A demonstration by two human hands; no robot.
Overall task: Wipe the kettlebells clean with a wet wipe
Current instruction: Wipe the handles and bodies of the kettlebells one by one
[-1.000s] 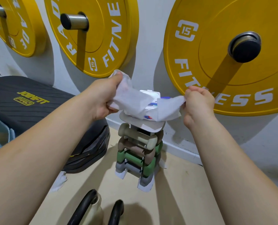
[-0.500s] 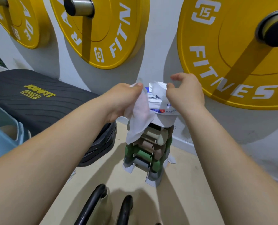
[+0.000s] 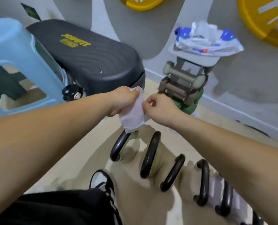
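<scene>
A white wet wipe [image 3: 133,115] hangs between my hands above the floor. My left hand [image 3: 123,99] pinches its top edge, and my right hand [image 3: 159,108] grips its right side, fingers closed. Below them stand several kettlebells in a row, beige-bodied with black handles: one [image 3: 118,146] directly under the wipe, another [image 3: 149,155] beside it, a third [image 3: 173,172], more to the right [image 3: 203,181]. The wipe's lower corner hangs just above the first handle. The wet wipe pack [image 3: 204,41] lies on top of the dumbbell rack.
A small dumbbell rack [image 3: 183,85] stands by the wall behind my hands. A black padded bench [image 3: 89,57] and a light blue plastic stool [image 3: 16,51] are at the left. Yellow weight plates [image 3: 265,18] hang on the wall. My shoe [image 3: 102,181] is at the bottom.
The view has tilted down to the kettlebells. Both hands came down from the wipe pack, carrying the wipe, and are now close together above the first kettlebell handle.
</scene>
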